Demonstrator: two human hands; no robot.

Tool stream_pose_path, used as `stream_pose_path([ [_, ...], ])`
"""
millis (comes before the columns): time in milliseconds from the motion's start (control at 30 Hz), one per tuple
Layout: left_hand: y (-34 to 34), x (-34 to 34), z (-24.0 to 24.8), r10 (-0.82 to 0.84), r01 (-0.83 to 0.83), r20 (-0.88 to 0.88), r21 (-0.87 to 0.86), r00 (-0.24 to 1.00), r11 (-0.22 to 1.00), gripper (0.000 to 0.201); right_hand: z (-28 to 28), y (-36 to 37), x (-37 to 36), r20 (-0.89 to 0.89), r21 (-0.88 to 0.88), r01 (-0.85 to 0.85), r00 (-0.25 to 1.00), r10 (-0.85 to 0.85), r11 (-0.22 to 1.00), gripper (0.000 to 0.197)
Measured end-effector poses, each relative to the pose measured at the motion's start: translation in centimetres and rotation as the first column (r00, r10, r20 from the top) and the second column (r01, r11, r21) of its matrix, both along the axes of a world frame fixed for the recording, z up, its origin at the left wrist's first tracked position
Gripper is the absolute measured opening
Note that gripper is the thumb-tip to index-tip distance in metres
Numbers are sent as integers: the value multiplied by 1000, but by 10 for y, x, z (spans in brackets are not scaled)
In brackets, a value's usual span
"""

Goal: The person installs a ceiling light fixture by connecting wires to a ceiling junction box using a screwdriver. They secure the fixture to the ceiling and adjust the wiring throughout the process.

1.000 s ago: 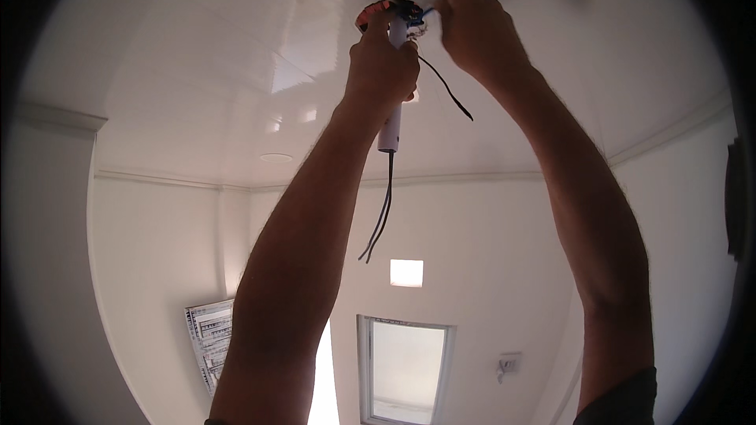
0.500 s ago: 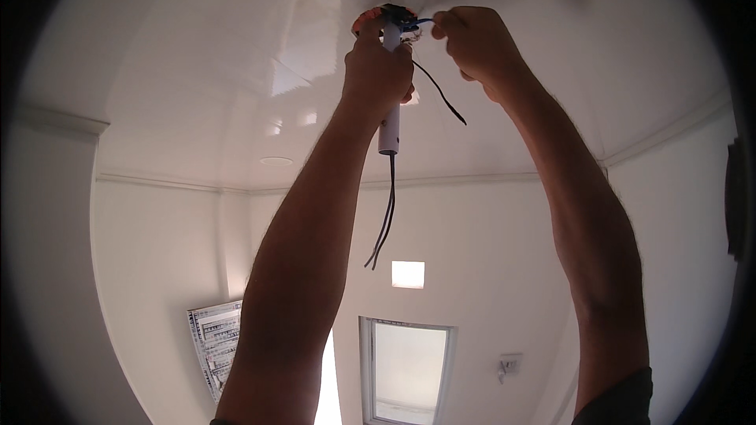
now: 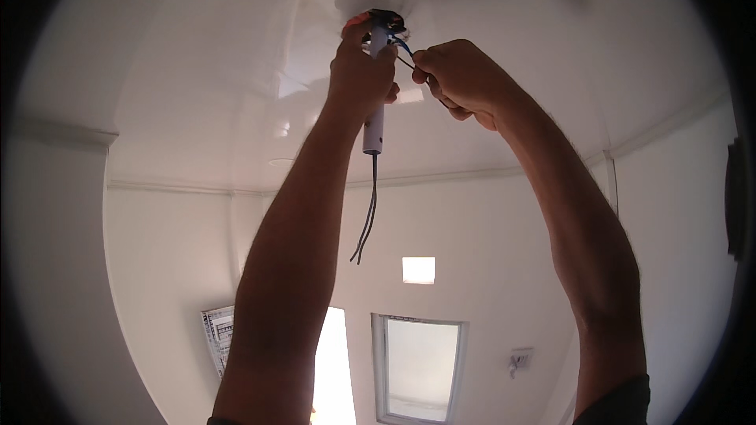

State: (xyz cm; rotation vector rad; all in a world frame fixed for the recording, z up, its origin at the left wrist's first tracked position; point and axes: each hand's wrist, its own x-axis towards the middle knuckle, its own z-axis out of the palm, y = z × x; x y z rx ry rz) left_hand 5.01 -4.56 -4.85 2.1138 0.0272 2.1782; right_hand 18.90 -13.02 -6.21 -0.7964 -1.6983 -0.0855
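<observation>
Overhead, a white tube [image 3: 373,135] hangs upright beneath a dark, red-edged opening [image 3: 387,19] in the ceiling. My left hand [image 3: 362,75] is closed round its upper part. Two dark wires [image 3: 371,216] dangle from the tube's lower end. Just right of the tube, my right hand [image 3: 457,79] pinches a blue wire [image 3: 405,46] that comes down from the opening. A thin black wire [image 3: 405,61] runs beside it and passes behind my right fingers. The wire ends inside that hand are hidden.
Glossy ceiling panels [image 3: 504,0] surround the opening. On the far wall are a bright square opening [image 3: 418,270], a framed window [image 3: 421,366] and a small wall fitting [image 3: 520,360]. A printed panel [image 3: 218,334] shows at lower left, partly behind my left arm.
My right hand has moved down and left, drawing the blue wire downward. My left hand and the tube sit slightly further left in the view.
</observation>
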Motion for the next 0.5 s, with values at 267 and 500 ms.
stream_pose_path([
  [267, 3, -6, -4, -114, 112, -29, -65, 993, 992, 57, -64, -38, 38, 42, 320, 392, 904, -426, 862, 39],
  [500, -19, -38, -52, 106, -106, -3, -124, 994, 987, 67, -198, -55, 140, -47, 185, 488, 871, -489, 853, 27],
])
